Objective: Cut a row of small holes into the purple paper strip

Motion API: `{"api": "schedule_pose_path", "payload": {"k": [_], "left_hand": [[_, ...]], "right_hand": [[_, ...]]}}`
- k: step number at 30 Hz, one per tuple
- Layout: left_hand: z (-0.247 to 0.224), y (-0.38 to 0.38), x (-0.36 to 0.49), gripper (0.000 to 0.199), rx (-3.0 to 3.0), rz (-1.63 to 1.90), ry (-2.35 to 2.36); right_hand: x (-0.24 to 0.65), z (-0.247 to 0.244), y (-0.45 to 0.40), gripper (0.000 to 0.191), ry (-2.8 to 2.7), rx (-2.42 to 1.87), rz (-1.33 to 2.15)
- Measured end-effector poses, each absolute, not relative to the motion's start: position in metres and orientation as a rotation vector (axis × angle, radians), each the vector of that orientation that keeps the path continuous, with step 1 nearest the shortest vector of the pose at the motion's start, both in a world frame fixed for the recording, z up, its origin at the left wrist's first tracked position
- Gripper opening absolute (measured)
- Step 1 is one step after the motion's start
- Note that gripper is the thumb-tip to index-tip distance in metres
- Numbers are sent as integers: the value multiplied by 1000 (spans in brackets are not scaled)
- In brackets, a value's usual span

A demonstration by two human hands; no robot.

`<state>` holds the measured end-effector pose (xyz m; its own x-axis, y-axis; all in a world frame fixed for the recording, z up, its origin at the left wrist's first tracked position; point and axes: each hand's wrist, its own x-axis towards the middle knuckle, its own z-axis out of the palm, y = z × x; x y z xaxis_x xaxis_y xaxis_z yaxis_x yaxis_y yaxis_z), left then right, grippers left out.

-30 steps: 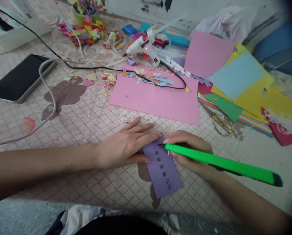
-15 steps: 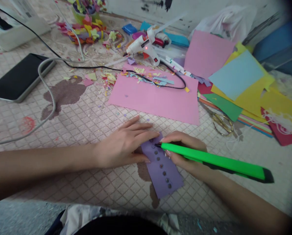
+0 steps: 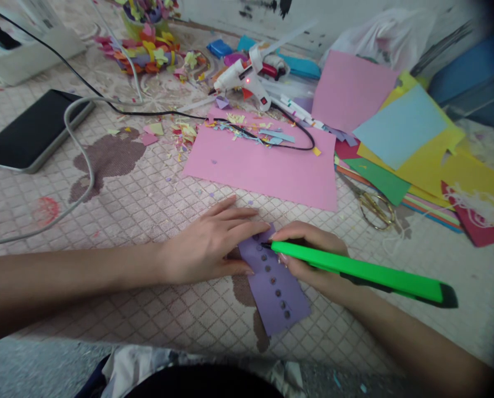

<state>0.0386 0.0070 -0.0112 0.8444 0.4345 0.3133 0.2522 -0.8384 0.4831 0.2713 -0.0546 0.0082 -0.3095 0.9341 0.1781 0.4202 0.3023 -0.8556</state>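
A strip of purple paper (image 3: 280, 307) lies at a slant on the tablecloth, with a row of small dark round marks down its length. My left hand (image 3: 214, 243) rests palm down over its upper left side, fingers stretched out and slightly apart, thumb on the paper's edge. In my right hand (image 3: 313, 251) is a thick bright green pen (image 3: 363, 269) with a dark end. Its thin black tip points at the paper by the upper marks; whether it touches, I cannot tell. My left fingers cover the strip's top part.
Beyond my hands lies a pink sheet (image 3: 259, 171) with paper scraps and a black cable. A white glue gun (image 3: 247, 80) stands behind it. Gold-handled scissors (image 3: 375, 210) and stacked coloured paper (image 3: 400, 127) are at right. A tablet-like black device (image 3: 33, 132) is at left.
The green pen has shifted very slightly left and its rear end has dipped toward the left a little. My left hand and the purple paper have stayed in place.
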Motion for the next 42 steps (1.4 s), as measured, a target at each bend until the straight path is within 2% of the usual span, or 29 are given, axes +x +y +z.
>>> {"api": "schedule_pose_path", "payload": {"k": [15, 25, 42], "left_hand": [[-10, 7, 39, 60, 2593, 583, 510], [-10, 6, 39, 63, 2613, 601, 520], [-10, 6, 39, 64, 2611, 594, 526]], "right_hand": [[269, 16, -50, 17, -1931, -1207, 938], [273, 5, -57, 24, -1821, -1179, 916], [267, 13, -55, 20, -1871, -1246, 866]]}}
